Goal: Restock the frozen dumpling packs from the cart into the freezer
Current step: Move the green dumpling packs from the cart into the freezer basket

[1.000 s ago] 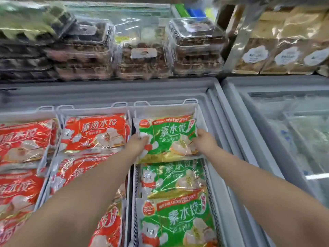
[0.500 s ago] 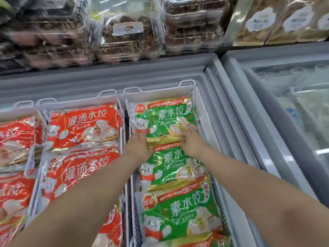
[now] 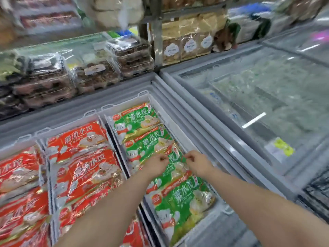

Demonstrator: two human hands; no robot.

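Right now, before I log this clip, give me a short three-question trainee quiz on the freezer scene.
1. True or false: the left hand and the right hand both hold a green plastic dumpling pack.
2. The red plastic dumpling packs lie where from the green ones? A left, B right, C underneath.
3. Fill in: the green packs sit in a white plastic ___.
Key: 1 true; 2 A; 3 basket.

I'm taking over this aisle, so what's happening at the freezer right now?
A person reaches into the open freezer, left hand and right hand both pinching a green dumpling pack in the middle of the right-hand basket. Green packs lie overlapped along that basket; red dumpling packs fill the baskets to its left. No cart is in view.
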